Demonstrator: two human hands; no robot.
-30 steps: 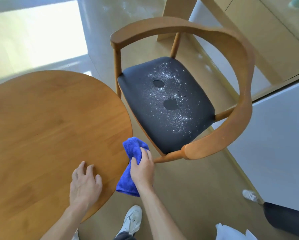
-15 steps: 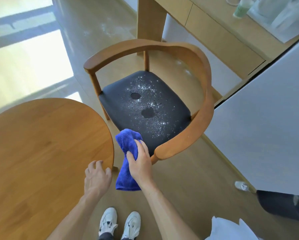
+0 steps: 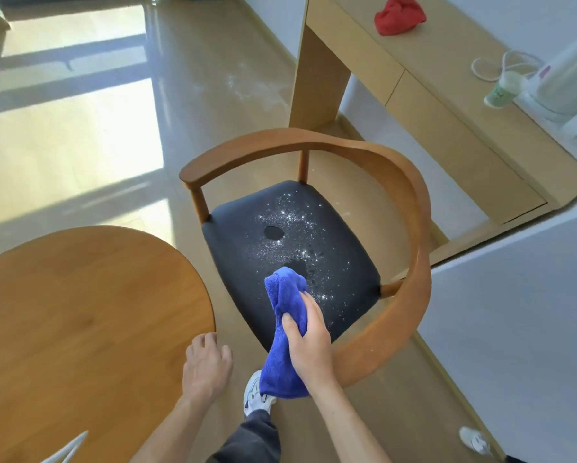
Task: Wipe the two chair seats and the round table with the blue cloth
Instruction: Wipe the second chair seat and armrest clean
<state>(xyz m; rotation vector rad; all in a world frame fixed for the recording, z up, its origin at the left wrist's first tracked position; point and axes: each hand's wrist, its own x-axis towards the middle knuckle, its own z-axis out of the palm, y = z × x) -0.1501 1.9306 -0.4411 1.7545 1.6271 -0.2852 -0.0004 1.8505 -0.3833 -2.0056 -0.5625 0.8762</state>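
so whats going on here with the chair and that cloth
A person is about to wipe a chair seat. Their right hand grips a bunched blue cloth over the near part of the dark seat, which is speckled with glittery droplets and small puddles. The left hand hangs loosely by the edge of the round table, holding nothing. The droplets look unwiped as yet.

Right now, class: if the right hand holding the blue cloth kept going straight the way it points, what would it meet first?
Most likely the black padded chair seat, at its wet, sparkling patch. The right hand grips the blue microfibre cloth, whose front end already overlaps that seat in the head view; whether it touches yet is unclear.
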